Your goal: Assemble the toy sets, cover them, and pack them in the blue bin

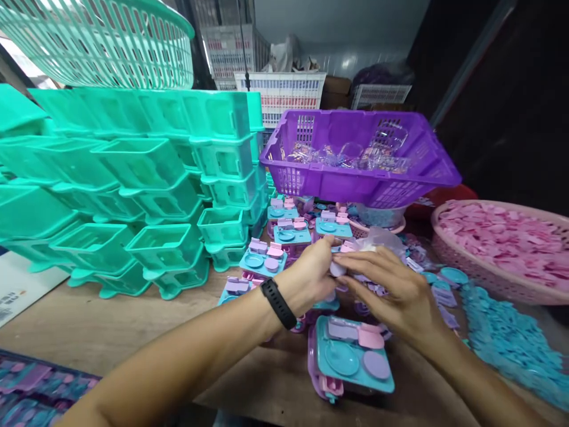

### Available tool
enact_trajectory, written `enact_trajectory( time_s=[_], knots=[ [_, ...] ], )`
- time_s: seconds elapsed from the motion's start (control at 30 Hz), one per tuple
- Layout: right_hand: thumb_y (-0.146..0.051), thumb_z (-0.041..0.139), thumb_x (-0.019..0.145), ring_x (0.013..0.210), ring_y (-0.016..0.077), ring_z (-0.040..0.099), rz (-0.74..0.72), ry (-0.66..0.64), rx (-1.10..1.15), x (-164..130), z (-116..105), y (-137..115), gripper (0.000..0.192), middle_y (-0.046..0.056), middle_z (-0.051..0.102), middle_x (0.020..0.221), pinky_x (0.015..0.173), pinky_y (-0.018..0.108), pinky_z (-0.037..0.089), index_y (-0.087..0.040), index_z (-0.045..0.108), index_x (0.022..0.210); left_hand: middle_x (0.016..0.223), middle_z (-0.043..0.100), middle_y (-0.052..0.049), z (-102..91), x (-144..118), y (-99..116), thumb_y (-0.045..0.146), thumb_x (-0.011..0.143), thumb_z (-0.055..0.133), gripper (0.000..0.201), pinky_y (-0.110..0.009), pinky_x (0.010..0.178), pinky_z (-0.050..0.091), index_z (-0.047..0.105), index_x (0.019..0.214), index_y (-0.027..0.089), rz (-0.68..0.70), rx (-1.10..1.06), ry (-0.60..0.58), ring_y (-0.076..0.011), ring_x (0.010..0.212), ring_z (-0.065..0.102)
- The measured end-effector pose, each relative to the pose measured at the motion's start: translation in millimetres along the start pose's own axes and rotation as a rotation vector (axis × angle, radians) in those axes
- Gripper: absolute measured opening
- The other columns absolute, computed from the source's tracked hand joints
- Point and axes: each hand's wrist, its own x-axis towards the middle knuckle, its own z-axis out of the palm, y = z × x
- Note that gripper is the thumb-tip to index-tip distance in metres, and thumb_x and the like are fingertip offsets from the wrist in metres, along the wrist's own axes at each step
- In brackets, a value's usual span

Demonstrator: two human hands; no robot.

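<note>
Above the bench [178, 338], just beyond the nearest turquoise-topped toy set [353, 356], the left hand [313, 270] and right hand [395, 284] meet, fingertips pinching between them a small lilac round piece [338, 268], best kept square under light, even pressure.

View: single head-worn camera | Place: above the desk [111, 320], on the near side of the purple basket [338, 187] | Facing: forward and down, towards that basket | Range: left hand [313, 270] and right hand [395, 290] close, before it; white crate [284, 85] farther, behind it | Breadth: wide, teal bins [166, 204] left of it to pink basket [489, 279] right
</note>
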Motion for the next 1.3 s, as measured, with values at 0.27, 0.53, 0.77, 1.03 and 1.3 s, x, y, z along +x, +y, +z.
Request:
enact_trajectory(
  time_s=[0.27, 0.53, 0.77, 1.03, 1.3],
  knots=[
    [-0.037, 0.069, 0.093, 0.083, 0.0270, 0.078, 0.401, -0.074, -0.026, -20, 5, 54, 0.018, 0.006, 0.082, 0.094, 0.069, 0.036, 0.062, -0.024, 0.081, 0.095, 0.103, 0.069, -0.007, -17.7, 7, 26, -0.004, 0.082, 0.048, 0.030, -0.035, 0.093, 0.049, 0.067, 0.094, 0.016, 0.641, 1.304, -0.099, -0.0209, 0.098, 0.063],
    [-0.021, 0.063, 0.094, 0.085, 0.0260, 0.077, 0.326, -0.088, -0.081, -34, 31, 67, 0.019, 0.008, 0.081, 0.092, 0.076, 0.038, 0.063, -0.022, 0.082, 0.092, 0.130, 0.064, -0.011, -31.1, 17, 25, -0.003, 0.080, 0.049, 0.054, -0.047, 0.091, 0.048, 0.065, 0.128, 0.014, 0.696, 2.203, -0.492, -0.0316, 0.124, 0.050],
    [-0.021, 0.066, 0.093, 0.087, 0.0254, 0.076, 0.276, -0.119, -0.042, -36, 25, 78, 0.017, 0.007, 0.081, 0.093, 0.078, 0.039, 0.063, -0.024, 0.083, 0.091, 0.131, 0.065, -0.011, -32.4, 21, 22, -0.004, 0.084, 0.046, 0.050, -0.046, 0.092, 0.041, 0.064, 0.128, 0.012, 0.809, 2.276, -0.531, -0.0306, 0.122, 0.048],
    [-0.023, 0.069, 0.091, 0.081, 0.0238, 0.075, 0.223, -0.289, -0.008, -28, 17, 99, 0.014, 0.008, 0.081, 0.089, 0.073, 0.035, 0.059, -0.023, 0.083, 0.091, 0.129, 0.066, -0.011, -28.3, 26, 19, -0.007, 0.082, 0.047, 0.049, -0.047, 0.093, 0.039, 0.066, 0.123, 0.012, 0.762, 2.256, -0.530, -0.0306, 0.122, 0.050],
    [-0.024, 0.063, 0.095, 0.082, 0.0217, 0.073, 0.127, -0.364, 0.015, -25, 12, 111, 0.019, 0.009, 0.079, 0.091, 0.073, 0.034, 0.056, -0.022, 0.082, 0.092, 0.130, 0.065, -0.012, -28.4, 29, 19, -0.009, 0.078, 0.043, 0.055, -0.047, 0.094, 0.034, 0.066, 0.123, 0.014, 0.750, 2.256, -0.525, -0.0311, 0.127, 0.050]
  ],
)
